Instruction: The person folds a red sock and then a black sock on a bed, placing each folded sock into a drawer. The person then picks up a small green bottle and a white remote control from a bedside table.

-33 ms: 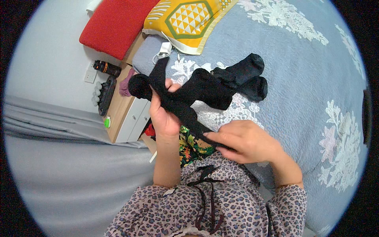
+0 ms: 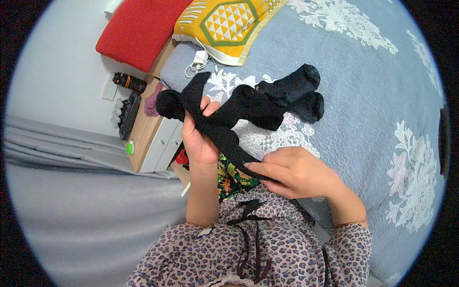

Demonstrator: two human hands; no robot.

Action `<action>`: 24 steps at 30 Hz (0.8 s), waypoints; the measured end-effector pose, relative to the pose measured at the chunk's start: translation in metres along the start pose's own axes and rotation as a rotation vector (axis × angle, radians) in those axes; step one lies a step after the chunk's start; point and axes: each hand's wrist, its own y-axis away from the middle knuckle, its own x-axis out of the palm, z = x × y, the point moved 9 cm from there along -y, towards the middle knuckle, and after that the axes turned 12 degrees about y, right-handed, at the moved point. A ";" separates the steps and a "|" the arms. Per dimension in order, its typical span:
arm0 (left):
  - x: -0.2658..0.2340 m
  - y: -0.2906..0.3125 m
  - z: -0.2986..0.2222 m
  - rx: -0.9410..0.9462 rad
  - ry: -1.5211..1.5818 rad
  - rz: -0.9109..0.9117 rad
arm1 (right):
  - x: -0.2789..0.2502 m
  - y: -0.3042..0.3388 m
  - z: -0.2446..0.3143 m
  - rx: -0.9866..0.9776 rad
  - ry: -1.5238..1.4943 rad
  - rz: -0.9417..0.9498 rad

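My left hand [image 2: 201, 138] is wrapped round black socks [image 2: 224, 138] held above the bed's edge. One rounded end of the black fabric sticks out to the left of my fingers and a flatter end points up and away. My right hand [image 2: 299, 172] pinches the near end of the same fabric, which stretches between both hands. Just beyond them lie more black socks [image 2: 291, 88] on the bed, their toe ends toward the far right. Where the held fabric stops and the socks behind begin is hard to make out.
A blue-grey quilt [image 2: 363, 95] with white lace flowers covers the bed. A yellow patterned cloth [image 2: 227, 28], a red cushion [image 2: 138, 36] and a white charger [image 2: 200, 58] lie at the far left. The wooden nightstand [image 2: 143, 148] holds a dark bottle [image 2: 130, 82] and a purple cloth [image 2: 152, 101].
The upper flap of black fabric above my left hand has shifted slightly right. My left fingers and the fabric near my right hand have moved a little; both grips stay.
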 end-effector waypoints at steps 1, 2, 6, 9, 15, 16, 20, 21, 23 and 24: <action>0.004 -0.001 0.008 -0.057 0.005 0.048 | 0.003 0.001 0.001 -0.005 0.002 0.016; 0.009 0.000 0.015 -0.115 0.010 0.097 | 0.005 0.001 0.001 -0.014 0.004 0.032; 0.032 0.006 0.022 -0.156 0.149 0.178 | 0.000 -0.002 0.005 -0.074 0.043 0.006; 0.028 0.012 0.017 -0.094 0.071 0.257 | -0.004 -0.002 0.007 -0.106 0.126 -0.036; 0.023 0.012 0.002 -0.086 -0.024 0.499 | -0.003 0.000 0.008 -0.117 0.320 -0.094; 0.023 0.012 -0.002 -0.070 -0.016 0.529 | -0.003 0.000 0.007 -0.117 0.349 -0.103; 0.026 0.013 -0.011 -0.035 -0.001 0.593 | -0.005 -0.001 -0.003 -0.066 0.430 -0.157; 0.027 0.013 -0.012 -0.031 -0.005 0.593 | -0.005 -0.001 -0.006 -0.042 0.452 -0.157; 0.030 0.017 -0.013 -0.045 0.017 0.640 | -0.009 0.000 -0.012 0.036 0.473 -0.195; 0.032 0.018 -0.013 -0.053 0.035 0.665 | -0.013 0.002 -0.016 0.092 0.476 -0.229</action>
